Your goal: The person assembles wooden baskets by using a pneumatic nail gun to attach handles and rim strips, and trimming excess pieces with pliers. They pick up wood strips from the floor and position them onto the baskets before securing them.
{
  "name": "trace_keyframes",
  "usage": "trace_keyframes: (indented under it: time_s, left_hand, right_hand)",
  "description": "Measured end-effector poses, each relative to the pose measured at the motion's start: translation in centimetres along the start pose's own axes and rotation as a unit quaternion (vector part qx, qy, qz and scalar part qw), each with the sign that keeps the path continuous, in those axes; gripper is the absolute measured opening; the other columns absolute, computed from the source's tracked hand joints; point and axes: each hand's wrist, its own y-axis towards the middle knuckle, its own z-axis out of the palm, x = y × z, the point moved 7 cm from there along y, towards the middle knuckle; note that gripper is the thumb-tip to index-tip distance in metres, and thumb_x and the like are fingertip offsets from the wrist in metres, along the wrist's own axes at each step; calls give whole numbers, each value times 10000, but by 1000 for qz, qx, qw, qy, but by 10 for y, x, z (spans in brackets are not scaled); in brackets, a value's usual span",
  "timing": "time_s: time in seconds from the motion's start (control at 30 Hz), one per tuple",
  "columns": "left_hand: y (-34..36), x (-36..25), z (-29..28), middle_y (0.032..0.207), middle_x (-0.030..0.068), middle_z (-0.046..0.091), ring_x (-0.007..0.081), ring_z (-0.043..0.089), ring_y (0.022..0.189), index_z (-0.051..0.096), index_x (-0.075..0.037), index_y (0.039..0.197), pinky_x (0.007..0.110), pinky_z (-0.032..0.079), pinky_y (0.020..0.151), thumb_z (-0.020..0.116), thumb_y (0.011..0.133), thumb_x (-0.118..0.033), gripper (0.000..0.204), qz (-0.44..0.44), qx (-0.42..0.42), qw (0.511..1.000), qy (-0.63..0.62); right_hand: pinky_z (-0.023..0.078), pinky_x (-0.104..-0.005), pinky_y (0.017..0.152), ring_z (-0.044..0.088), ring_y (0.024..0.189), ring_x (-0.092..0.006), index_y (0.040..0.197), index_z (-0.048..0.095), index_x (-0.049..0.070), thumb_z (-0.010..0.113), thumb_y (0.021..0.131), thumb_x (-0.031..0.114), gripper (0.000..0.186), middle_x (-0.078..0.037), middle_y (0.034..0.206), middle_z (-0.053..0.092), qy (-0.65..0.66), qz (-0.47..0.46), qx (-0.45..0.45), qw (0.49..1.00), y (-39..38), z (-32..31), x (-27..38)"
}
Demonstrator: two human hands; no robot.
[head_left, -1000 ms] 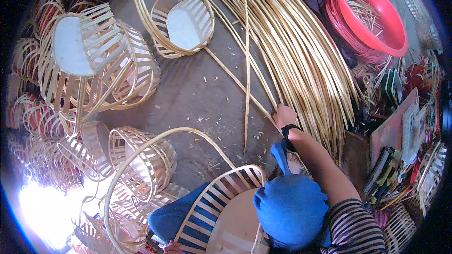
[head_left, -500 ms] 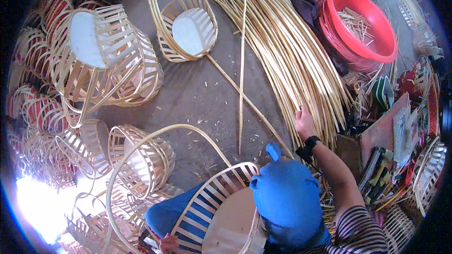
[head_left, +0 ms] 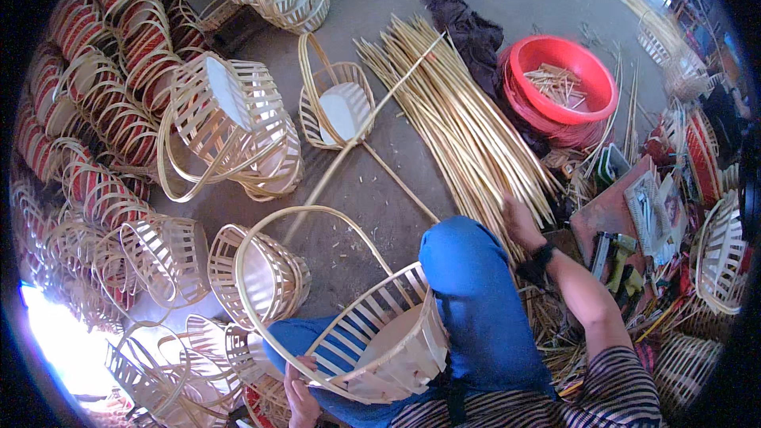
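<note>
A woven wood-strip basket [head_left: 424, 353] with a tall arched handle [head_left: 279, 212] leans on my lap, tilted with its opening to the upper left. My left hand [head_left: 303, 396] is closed on its near-left rim by the foot of the handle. My right hand [head_left: 523, 226], a dark band on its wrist, reaches to the near end of a big bundle of pale wooden rods [head_left: 468, 131]. Its fingers point down among the rod ends and are too unclear to read. A single long rod [head_left: 341, 160] lies diagonally across another stick [head_left: 400, 181] on the floor.
Beyond the rods stands a red plastic basin [head_left: 606, 99] of short sticks, on coiled pink strands. Finished baskets [head_left: 238, 111] and a stacked heap of baskets [head_left: 119, 71] fill the left. Tools and scraps [head_left: 614, 257] clutter the right. One handled basket [head_left: 339, 115] stands ahead.
The view has shifted, showing more floor ahead. The long single rod has swung from near upright in the picture to diagonal, its near end now further left. My right hand stays by the bundle.
</note>
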Motion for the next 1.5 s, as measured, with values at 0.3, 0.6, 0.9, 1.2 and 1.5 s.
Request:
trace_keyframes:
  time_s: [0.3,0.6,0.9,1.2,1.5]
  left_hand:
    - [23,4,8,696,81,420,157,400,656,438,29,776,254,326,618,284,811,-327,389,-15,58,998,-12]
    - [56,2,-28,785,51,493,126,445,757,487,5,849,254,348,704,344,806,-445,474,-23,70,995,-69]
    - [49,79,-61,825,67,418,168,407,790,445,-28,890,290,336,741,490,758,-113,163,-91,-27,973,210]
    - [34,96,-50,761,118,369,265,386,720,418,10,836,353,327,685,515,713,-76,179,-75,-169,960,212]
    - [32,96,-48,728,79,353,206,350,692,428,1,789,275,317,659,500,605,0,198,-114,-173,961,182]
  right_hand:
    - [387,-294,768,509,886,-228,1069,414,-24,441,772,59,310,-189,933,520,-52,2,-81,995,-137,-67,-64]
    - [375,-288,502,426,540,-148,852,456,-6,448,798,134,150,-101,604,459,70,105,-67,990,-176,-56,-81]
    - [372,-223,513,448,594,-74,805,505,28,465,808,218,195,-16,660,485,218,-62,11,974,0,-51,62]
    - [412,-216,727,496,827,-91,872,530,42,443,824,182,172,-24,900,540,277,-192,273,901,97,62,192]
    - [334,-241,503,409,539,-84,797,563,69,445,761,134,139,-8,572,463,178,-261,335,888,99,180,189]
